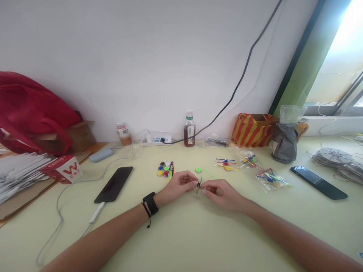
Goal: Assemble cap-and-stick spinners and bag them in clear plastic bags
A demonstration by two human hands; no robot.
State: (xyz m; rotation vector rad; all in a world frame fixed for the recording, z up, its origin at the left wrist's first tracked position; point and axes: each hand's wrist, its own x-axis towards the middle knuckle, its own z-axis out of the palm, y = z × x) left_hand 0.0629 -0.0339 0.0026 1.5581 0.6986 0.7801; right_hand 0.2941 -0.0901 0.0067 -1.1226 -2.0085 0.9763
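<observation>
Near the middle of the table, a small dark part (199,184) with thin blades is held upright between my two hands. My left hand (181,185) pinches it from the left, thumb and fingers together. From the right, the fingertips of my right hand (221,192) close on its other side. Just behind lies a green round piece (198,170) with a green strip (209,173) beside it. Left of that are several coloured round pieces (163,169) and a bunch of coloured sticks (171,170). More coloured sticks and discs (226,164) lie behind my right hand.
Small clear bags of coloured parts (270,180) lie to the right, before a black phone (319,183). Another phone (114,184) with a cable is at left, near a red-white box (62,169). A dark bottle (189,130) and power strip (157,140) stand along the wall.
</observation>
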